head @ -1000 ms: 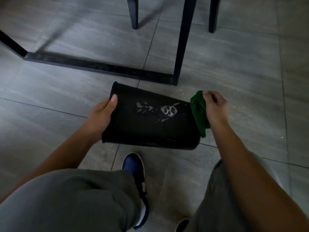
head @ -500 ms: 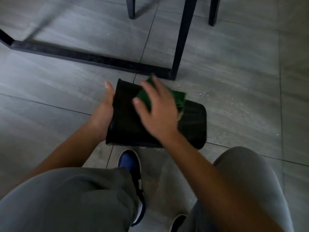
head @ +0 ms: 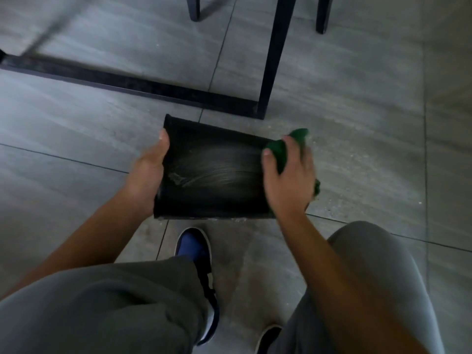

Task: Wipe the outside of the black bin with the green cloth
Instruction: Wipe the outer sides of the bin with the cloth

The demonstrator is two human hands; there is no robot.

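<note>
The black bin lies on its side just above the grey floor, its wider mouth end to the left. Pale wet streaks run across its upper side. My left hand grips the mouth end, thumb on top. My right hand presses the bunched green cloth against the bin's narrower right end. The cloth sticks out above the fingers and a little below the palm. The bin's base end is hidden behind my right hand.
A black metal table frame runs along the floor just beyond the bin, with an upright leg at its right. Two dark chair legs stand further back. My knees and a blue shoe are below the bin.
My right hand swept the cloth from the right end to the middle of the bin, then back to the right end. The white mark on the bin is smeared into streaks.
</note>
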